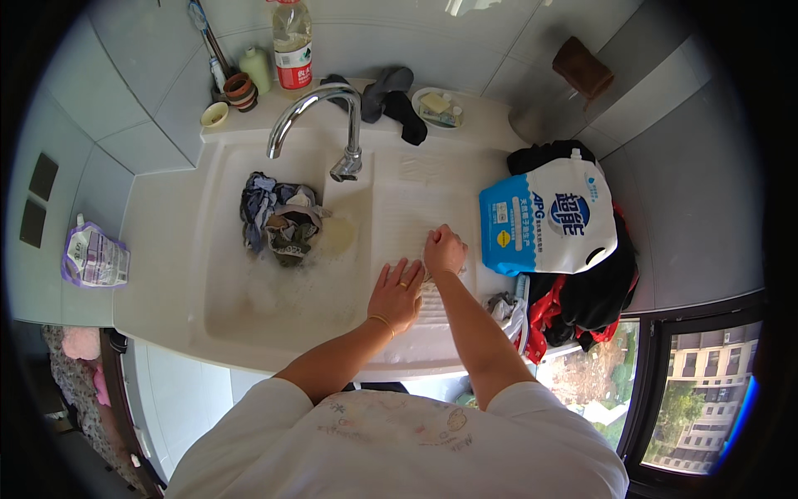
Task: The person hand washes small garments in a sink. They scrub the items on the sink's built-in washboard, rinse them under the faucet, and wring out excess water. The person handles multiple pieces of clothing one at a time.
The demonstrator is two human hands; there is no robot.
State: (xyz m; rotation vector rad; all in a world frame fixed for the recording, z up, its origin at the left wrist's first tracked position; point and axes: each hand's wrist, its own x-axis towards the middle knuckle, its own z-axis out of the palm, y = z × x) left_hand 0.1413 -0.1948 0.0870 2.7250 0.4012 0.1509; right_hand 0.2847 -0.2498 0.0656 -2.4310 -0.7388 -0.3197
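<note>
My right hand (pixel 445 251) is a fist over the ribbed washboard (pixel 405 212) of a white laundry sink, with a small light-coloured cloth (pixel 429 284) bunched beneath it. Most of that cloth is hidden by my hands. Palm down beside it, my left hand (pixel 395 298) lies on the ribs with its fingers stretched out, close to the cloth's edge. In the basin (pixel 227 299) to the left, a heap of wet dark and grey clothes (pixel 280 215) sits in cloudy, sudsy water.
A chrome faucet (pixel 354 125) arches over the basin. At right, a blue-and-white detergent pouch (pixel 548 215) rests on dark and red clothes (pixel 595 299), near a brush (pixel 522 293). Dark socks (pixel 383 93), a soap dish (pixel 437 107) and a bottle (pixel 293 47) line the back ledge.
</note>
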